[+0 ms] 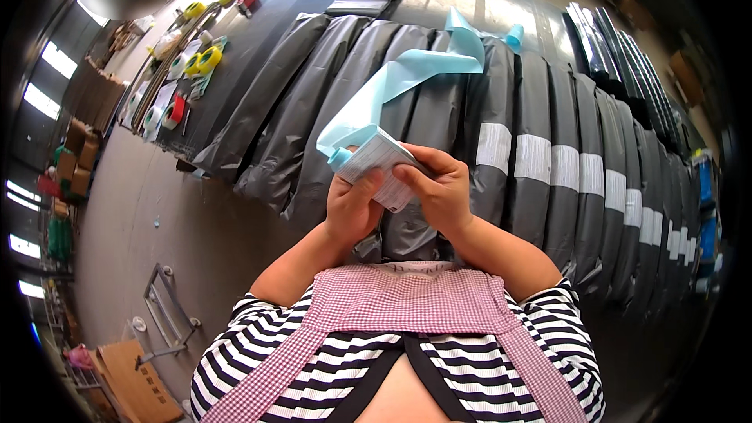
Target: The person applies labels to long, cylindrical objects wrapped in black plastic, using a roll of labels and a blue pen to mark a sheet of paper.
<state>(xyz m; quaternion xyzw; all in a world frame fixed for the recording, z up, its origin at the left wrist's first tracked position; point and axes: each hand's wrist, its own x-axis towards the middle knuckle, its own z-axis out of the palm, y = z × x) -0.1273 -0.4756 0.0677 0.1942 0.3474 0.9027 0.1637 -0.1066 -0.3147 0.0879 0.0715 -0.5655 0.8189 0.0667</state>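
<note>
The person holds a small stack of white printed labels in front of the chest with both hands. The left hand is closed on the stack from below and from the left, its thumb pressed against the near face. The right hand is clamped on the right side, thumb and forefinger pinching the top label's edge. From the stack a long pale blue backing strip (folded over itself in places) trails up and away, ending in a curl across the row of parcels.

Below and beyond the hands lies a long row of grey plastic mailer bags, packed side by side on the bench. Those to the right carry white shipping labels, while those to the left show bare grey plastic. At the far left end of the bench sit several tape rolls, yellow and white. A flattened cardboard box and a metal trolley frame rest on the concrete floor at lower left.
</note>
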